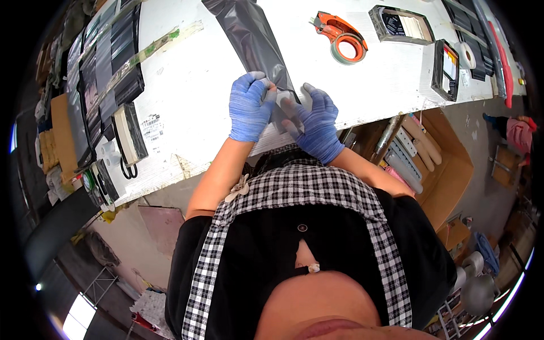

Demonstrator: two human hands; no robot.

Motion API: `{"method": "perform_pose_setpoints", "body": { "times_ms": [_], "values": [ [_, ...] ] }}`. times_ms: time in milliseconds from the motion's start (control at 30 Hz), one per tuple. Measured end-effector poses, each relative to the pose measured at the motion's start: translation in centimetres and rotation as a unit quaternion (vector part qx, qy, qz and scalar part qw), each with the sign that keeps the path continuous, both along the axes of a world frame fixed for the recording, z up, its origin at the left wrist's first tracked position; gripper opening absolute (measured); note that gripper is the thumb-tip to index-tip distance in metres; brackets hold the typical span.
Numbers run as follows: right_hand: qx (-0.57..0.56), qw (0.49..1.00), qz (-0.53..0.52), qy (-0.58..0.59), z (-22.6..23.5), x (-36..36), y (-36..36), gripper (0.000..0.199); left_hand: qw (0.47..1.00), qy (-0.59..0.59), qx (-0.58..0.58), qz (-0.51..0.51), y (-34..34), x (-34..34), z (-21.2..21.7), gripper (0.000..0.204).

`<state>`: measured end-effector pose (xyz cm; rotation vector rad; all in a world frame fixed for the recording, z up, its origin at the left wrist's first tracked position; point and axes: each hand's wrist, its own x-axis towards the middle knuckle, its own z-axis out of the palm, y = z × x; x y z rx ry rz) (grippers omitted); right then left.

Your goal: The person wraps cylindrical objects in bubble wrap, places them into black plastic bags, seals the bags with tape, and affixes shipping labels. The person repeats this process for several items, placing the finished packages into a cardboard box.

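Note:
A long dark grey plastic mailing bag (pixel 255 42) lies across the white table, its near end by the front edge. My left hand (pixel 249 110), in a blue knit glove with grey fingertips, is closed in a pinch on the bag's left edge. On the other side of the near end is my right hand (pixel 318 123), gloved alike. Its fingers are spread, with the thumb and a fingertip against the bag's pale end flap. An orange tape dispenser (pixel 345 42) with a roll of tape lies beyond my right hand.
Stacks of grey plastic bags (pixel 124 51) line the table's left side, near an open box (pixel 129 133). Two small dark boxes (pixel 399 25) and a white roll (pixel 466 55) stand at right. Below the right edge, a cardboard carton (pixel 447 164) holds several rolls.

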<state>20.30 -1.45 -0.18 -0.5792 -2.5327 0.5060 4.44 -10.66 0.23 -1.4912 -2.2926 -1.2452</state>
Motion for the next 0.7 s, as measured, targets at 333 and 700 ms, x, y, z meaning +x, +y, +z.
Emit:
{"method": "perform_pose_setpoints", "body": {
  "times_ms": [333, 700],
  "values": [
    [-0.013, 0.995, 0.051, -0.084, 0.1, -3.2, -0.5, 0.056, 0.882, -0.451, -0.048, 0.132, -4.5, 2.5, -4.6, 0.047],
    [-0.075, 0.983, 0.159, -0.059, -1.8, -2.5, -0.4, 0.041, 0.911, -0.311, -0.265, 0.050, -5.4, 1.6, -3.7, 0.026]
  ]
}}
